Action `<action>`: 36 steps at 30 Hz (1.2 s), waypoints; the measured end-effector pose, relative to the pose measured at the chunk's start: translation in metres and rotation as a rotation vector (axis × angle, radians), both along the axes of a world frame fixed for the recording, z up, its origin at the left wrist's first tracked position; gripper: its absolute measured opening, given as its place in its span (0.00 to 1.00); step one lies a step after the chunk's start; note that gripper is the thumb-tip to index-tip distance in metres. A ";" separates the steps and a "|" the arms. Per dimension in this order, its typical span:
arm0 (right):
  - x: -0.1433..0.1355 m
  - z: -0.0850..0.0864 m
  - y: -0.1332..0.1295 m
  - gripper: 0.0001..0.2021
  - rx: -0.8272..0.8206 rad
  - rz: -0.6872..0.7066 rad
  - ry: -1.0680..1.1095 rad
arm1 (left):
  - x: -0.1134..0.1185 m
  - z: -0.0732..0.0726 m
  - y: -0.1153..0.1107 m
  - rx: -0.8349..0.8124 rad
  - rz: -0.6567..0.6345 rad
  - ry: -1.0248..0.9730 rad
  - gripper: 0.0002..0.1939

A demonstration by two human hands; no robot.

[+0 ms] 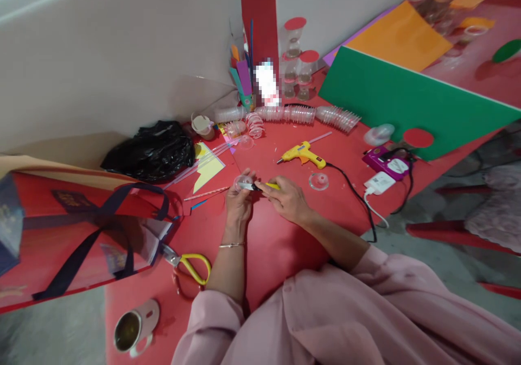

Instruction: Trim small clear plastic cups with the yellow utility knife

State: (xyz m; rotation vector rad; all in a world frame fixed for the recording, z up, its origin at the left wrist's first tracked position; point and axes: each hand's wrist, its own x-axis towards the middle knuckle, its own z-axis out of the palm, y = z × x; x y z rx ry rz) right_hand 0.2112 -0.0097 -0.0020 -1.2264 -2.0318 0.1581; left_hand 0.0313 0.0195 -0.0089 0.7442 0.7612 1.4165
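Note:
My left hand [238, 205] is closed round a small clear plastic cup [243, 183] above the red table. In my right hand [290, 199] is a yellow-handled knife [272, 186], its blade pointing left and lying against the cup. Beyond my hands, a yellow glue gun [303, 154] lies on the table with its nozzle to the left. A clear plastic lid [318, 181] rests just in front of the glue gun. Pale yellow paper [209, 167] and clear straws lie left of my left hand.
Stacked clear cups [301, 114] line the back. A green board [407, 102] and a purple power strip [386, 161] are at the right. On the left are a black plastic bag [152, 151], a red bag [81, 218], yellow-handled scissors [197, 267] and a mug [136, 327].

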 end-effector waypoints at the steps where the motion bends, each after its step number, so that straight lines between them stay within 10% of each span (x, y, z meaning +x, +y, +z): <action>1: 0.000 0.000 0.000 0.22 0.002 0.006 0.009 | 0.000 0.000 0.000 0.003 0.007 -0.002 0.30; 36: -0.004 -0.003 -0.001 0.22 -0.070 0.043 0.090 | 0.004 0.003 0.000 -0.024 0.065 -0.011 0.30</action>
